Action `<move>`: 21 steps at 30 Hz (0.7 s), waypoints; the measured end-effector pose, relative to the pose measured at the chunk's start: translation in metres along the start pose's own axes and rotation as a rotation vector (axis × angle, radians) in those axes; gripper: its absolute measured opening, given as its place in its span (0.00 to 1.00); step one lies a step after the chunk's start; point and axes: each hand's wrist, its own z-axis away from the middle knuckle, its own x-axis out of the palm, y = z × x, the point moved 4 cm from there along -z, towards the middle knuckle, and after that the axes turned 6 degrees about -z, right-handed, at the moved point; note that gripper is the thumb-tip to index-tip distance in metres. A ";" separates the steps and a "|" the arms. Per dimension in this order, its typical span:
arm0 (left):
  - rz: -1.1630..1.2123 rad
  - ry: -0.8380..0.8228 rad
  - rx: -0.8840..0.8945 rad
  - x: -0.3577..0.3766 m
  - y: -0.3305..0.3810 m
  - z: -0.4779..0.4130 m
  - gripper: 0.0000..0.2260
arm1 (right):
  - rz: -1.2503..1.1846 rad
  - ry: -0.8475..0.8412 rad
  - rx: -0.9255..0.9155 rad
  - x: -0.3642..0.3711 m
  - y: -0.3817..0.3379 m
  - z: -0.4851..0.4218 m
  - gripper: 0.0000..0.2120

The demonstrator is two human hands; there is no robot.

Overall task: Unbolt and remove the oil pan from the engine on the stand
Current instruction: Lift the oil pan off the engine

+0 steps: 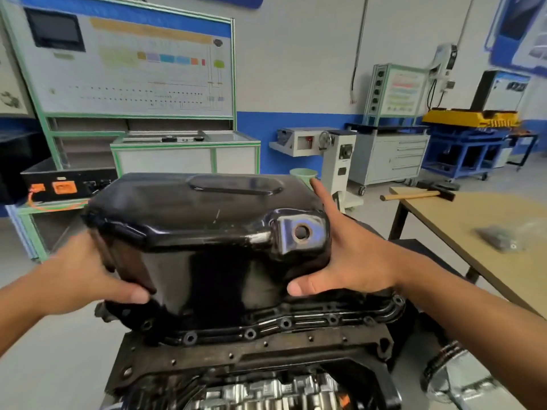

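Since its flange holes stand empty of bolts, the oil pan looks mid-removal, clasped between the left hand and right hand, both spread wide with thumbs on its near wall, so next it wants a level lift clear of the engine beneath the wrists.

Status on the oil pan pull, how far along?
Done: flange bolt holes of the glossy black metal oil pan are empty and it is raised off the dark engine block, crank parts exposed. In hand: left hand and right hand hold its ends. Remaining: set it down, perhaps on the tan wooden table.
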 end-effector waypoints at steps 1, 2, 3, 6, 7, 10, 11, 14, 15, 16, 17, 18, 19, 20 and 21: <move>0.001 -0.009 0.000 0.001 0.013 -0.008 0.28 | 0.000 0.014 0.001 -0.010 -0.006 0.006 0.73; 0.006 -0.009 0.003 0.003 0.026 -0.016 0.29 | 0.005 0.030 0.002 -0.020 -0.011 0.013 0.73; 0.004 -0.004 0.021 0.006 0.040 -0.025 0.30 | 0.013 0.045 0.003 -0.032 -0.015 0.022 0.73; 0.031 -0.018 0.101 0.030 0.082 -0.053 0.30 | 0.074 0.093 -0.012 -0.070 -0.024 0.059 0.70; 0.038 -0.028 0.131 0.042 0.097 -0.062 0.30 | 0.105 0.125 0.007 -0.084 -0.024 0.075 0.71; 0.096 -0.065 0.224 0.089 0.142 -0.096 0.38 | 0.181 0.239 0.070 -0.126 -0.020 0.135 0.74; 0.109 -0.089 0.266 0.109 0.160 -0.106 0.39 | 0.192 0.278 0.084 -0.139 -0.017 0.158 0.74; 0.141 -0.182 0.357 0.175 0.214 -0.136 0.35 | 0.205 0.410 0.126 -0.176 -0.003 0.233 0.72; 0.150 -0.219 0.394 0.199 0.231 -0.149 0.34 | 0.214 0.462 0.151 -0.187 0.004 0.260 0.70; 0.152 -0.259 0.431 0.223 0.249 -0.163 0.33 | 0.221 0.513 0.181 -0.199 0.013 0.287 0.68; 0.157 -0.294 0.461 0.249 0.267 -0.175 0.34 | 0.223 0.555 0.209 -0.209 0.020 0.313 0.65; 0.179 -0.324 0.472 0.274 0.285 -0.185 0.37 | 0.226 0.590 0.237 -0.218 0.028 0.339 0.62; 0.215 -0.357 0.487 0.298 0.303 -0.194 0.41 | 0.234 0.625 0.262 -0.228 0.033 0.363 0.60; 0.248 -0.398 0.501 0.323 0.319 -0.202 0.43 | 0.248 0.657 0.283 -0.238 0.039 0.385 0.58; 0.265 -0.441 0.524 0.349 0.333 -0.208 0.42 | 0.263 0.683 0.308 -0.248 0.044 0.406 0.57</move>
